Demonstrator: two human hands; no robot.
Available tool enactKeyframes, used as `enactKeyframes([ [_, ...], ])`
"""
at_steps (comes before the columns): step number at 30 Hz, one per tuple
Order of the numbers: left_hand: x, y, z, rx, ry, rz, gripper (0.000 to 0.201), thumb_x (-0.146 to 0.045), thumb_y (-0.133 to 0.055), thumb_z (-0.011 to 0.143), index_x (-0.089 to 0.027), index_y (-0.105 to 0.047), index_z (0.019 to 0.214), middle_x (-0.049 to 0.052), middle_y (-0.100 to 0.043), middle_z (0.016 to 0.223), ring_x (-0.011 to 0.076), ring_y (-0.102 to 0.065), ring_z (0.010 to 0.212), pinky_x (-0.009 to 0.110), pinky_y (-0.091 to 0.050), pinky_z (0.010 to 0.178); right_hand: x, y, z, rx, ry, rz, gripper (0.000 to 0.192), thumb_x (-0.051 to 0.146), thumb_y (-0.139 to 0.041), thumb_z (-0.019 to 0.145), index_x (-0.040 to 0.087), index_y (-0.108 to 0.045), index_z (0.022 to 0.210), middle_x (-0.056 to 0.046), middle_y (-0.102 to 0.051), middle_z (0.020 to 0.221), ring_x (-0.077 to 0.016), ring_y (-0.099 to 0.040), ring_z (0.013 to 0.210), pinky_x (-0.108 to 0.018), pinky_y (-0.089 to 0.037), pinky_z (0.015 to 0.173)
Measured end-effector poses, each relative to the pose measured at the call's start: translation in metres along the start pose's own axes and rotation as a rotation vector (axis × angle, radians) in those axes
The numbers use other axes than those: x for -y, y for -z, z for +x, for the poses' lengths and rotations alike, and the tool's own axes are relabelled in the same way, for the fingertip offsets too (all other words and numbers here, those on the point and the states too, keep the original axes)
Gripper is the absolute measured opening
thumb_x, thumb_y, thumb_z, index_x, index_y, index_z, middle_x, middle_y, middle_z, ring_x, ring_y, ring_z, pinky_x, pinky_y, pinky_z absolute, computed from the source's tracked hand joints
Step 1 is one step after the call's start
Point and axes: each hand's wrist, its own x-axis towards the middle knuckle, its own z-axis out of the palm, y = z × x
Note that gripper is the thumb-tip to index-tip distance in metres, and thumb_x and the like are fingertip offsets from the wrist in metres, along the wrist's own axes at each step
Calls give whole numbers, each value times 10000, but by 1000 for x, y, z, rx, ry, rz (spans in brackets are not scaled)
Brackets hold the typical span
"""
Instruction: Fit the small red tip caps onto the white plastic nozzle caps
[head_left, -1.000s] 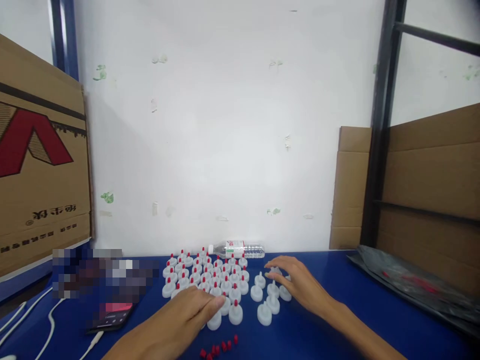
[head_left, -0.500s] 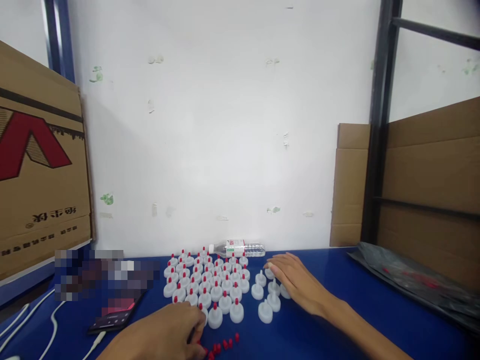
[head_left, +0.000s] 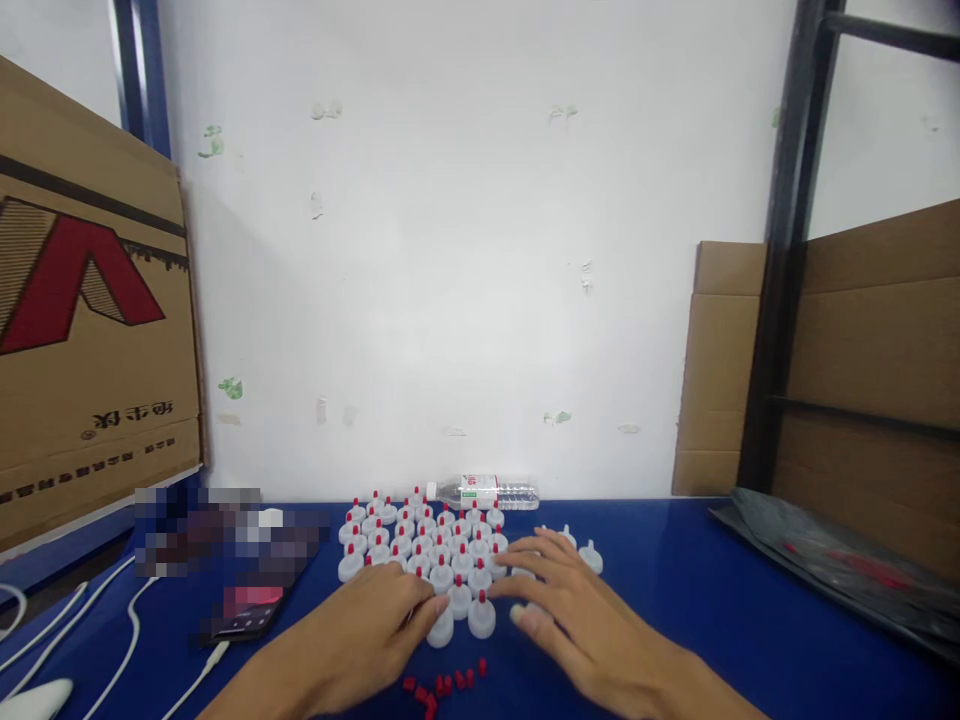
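Note:
White bottle caps with pointed spouts stand in a dense group on the blue table, most with a small red tip on top, such as the cap (head_left: pixel 481 617) at the front. My left hand (head_left: pixel 367 625) is curled, thumb and fingers together, right beside a front white cap (head_left: pixel 440 630); whatever they pinch is hidden. Over the right side of the group, my right hand (head_left: pixel 577 610) is spread with fingers apart, partly covering some caps. Past its fingers stands a white cap (head_left: pixel 591 558) without a red tip. Several loose red tips (head_left: pixel 442 685) lie in front, between my hands.
A clear plastic bottle (head_left: pixel 487 491) lies on its side against the wall. On the left are a phone (head_left: pixel 251 622) with a plugged cable, white cables and a large cardboard box (head_left: pixel 90 330). A dark plastic bag (head_left: pixel 840 560) lies at the right.
My left hand has risen from the loose red tips to a front cap. My right hand has moved left and nearer, to the edge of the red-tipped group. The view has shifted slightly.

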Motion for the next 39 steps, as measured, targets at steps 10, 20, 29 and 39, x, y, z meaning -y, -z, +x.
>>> enactKeyframes([
  [10,-19,-15,2,-152,-133,107,295,-331,-292,1084,-225,-564,1038,46,-715,942,221,-641,781,314,-357,685,16,-16,4,-48,82,20,233,381,-629,982,244,-663,1167,-38,-734,1156,-212,-660,1128,-400,-365,1149],
  [20,-35,-28,9,-34,-236,388,155,-377,-528,1029,-237,-563,1085,68,-714,1025,241,-703,785,287,-433,645,11,-44,-1,-317,312,1,178,372,-487,1055,240,-503,936,-32,-725,882,-152,-709,788,-237,-571,742],
  [29,-31,-22,1,-58,-229,91,354,-289,-253,1062,-230,-545,870,66,-701,863,208,-624,707,305,-376,639,10,-33,5,-304,421,15,72,230,-523,1034,237,-495,968,-34,-732,928,-144,-696,832,-261,-564,779],
  [39,-26,-28,14,-49,18,-930,650,-851,-263,885,-241,-338,673,-82,-274,510,108,-237,458,256,-208,440,4,-12,9,-338,504,-317,241,113,-390,1044,199,-614,1042,-98,-733,1142,-204,-671,1082,-362,-531,955],
])
